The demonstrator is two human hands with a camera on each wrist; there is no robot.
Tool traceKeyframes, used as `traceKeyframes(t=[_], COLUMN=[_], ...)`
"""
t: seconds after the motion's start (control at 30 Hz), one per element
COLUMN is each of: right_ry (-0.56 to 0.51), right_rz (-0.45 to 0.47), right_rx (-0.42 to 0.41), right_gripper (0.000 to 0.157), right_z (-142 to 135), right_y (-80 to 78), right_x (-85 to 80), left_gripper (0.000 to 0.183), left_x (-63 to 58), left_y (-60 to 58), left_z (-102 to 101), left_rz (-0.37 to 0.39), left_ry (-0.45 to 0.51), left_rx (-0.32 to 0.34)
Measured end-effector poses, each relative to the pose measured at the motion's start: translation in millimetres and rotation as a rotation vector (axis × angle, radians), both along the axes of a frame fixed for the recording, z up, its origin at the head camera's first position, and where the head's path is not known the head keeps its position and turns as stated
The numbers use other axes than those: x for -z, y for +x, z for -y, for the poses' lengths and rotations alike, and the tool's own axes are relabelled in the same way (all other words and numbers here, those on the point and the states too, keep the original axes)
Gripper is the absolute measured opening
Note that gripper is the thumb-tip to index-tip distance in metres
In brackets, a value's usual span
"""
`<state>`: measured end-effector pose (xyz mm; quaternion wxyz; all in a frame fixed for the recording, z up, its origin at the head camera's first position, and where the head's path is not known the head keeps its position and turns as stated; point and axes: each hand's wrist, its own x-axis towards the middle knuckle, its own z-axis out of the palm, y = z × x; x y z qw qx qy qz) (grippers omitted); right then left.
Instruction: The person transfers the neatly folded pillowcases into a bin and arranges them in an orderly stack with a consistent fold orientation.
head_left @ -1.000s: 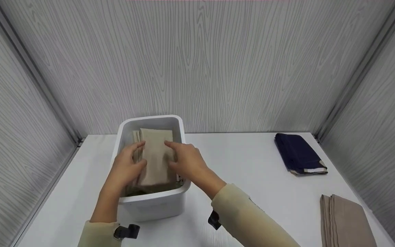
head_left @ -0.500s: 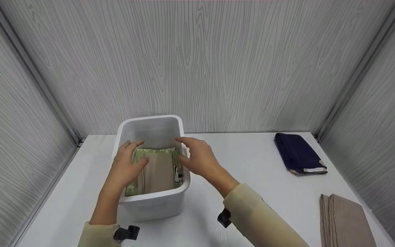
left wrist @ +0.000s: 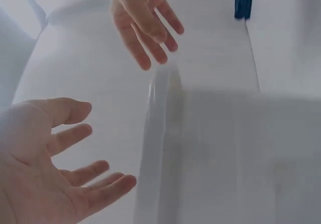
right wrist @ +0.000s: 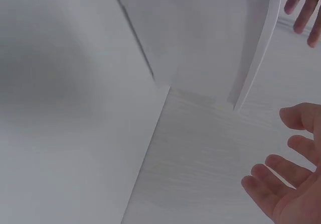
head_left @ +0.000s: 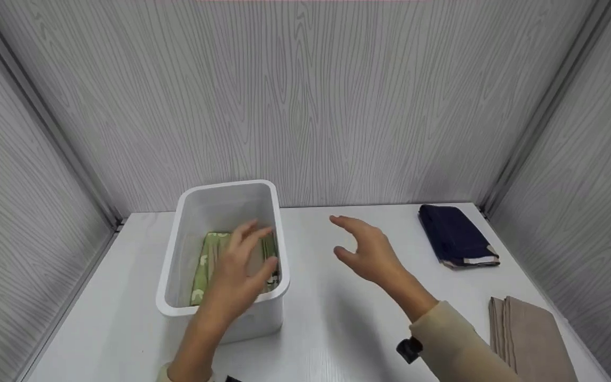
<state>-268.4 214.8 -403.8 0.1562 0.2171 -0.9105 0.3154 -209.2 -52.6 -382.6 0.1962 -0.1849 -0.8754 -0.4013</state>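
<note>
A white plastic bin [head_left: 166, 276] holds folded cloths: a green patterned one [head_left: 199, 276] with a beige one [head_left: 256, 262] on top of it. My left hand [head_left: 234, 284] is over the bin's near part, fingers spread and holding nothing, hiding part of the cloths. Off to the right of the bin, my right hand [head_left: 372, 252] hovers above the white table with thumb and fingers apart. The left wrist view shows the left hand [left wrist: 55, 169] beside the bin wall [left wrist: 154, 143]. Bare fingers of the right hand [right wrist: 296, 179] show in the right wrist view.
A folded navy cloth [head_left: 456, 233] lies at the table's back right. Nearer, at the front right, is a folded taupe cloth [head_left: 533, 334]. Grey wood-grain panels [head_left: 305, 106] enclose the white table [head_left: 332, 339] at the back and sides.
Both hands have let go of the beige cloth, which now lies lower in the bin on the green one. My right hand has moved right, out of the bin; my left has also shifted right.
</note>
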Motion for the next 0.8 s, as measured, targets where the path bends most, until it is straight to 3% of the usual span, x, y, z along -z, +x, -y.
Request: traceKeyframes(t=[0.17, 0.27, 0.47, 0.8], right_ry=[-0.029, -0.063, -0.139, -0.089], right_rz=[-0.053, -0.048, -0.027, -0.014], right_rx=[0.078, 0.131, 0.236, 0.382], right_gripper=[0.059, 0.061, 0.062, 0.062], right_z=[-56.2, -85.8, -131.3, -186.5], right_y=[15.8, 27.9, 52.8, 92.1], right_x=[18.9, 30.6, 50.3, 76.4], left_gripper=[0.048, 0.048, 0.047, 0.045], left_x=[11.2, 22.8, 52.1, 92.5], left_y=[18.6, 24.7, 27.5, 32.7], left_z=[-54.4, -83.9, -129.5, -186.5], left_rz=[-0.225, -0.322, -0.381, -0.508], left_ry=[-0.08, -0.128, -0.211, -0.32], left_rx=[0.1, 0.198, 0.352, 0.457])
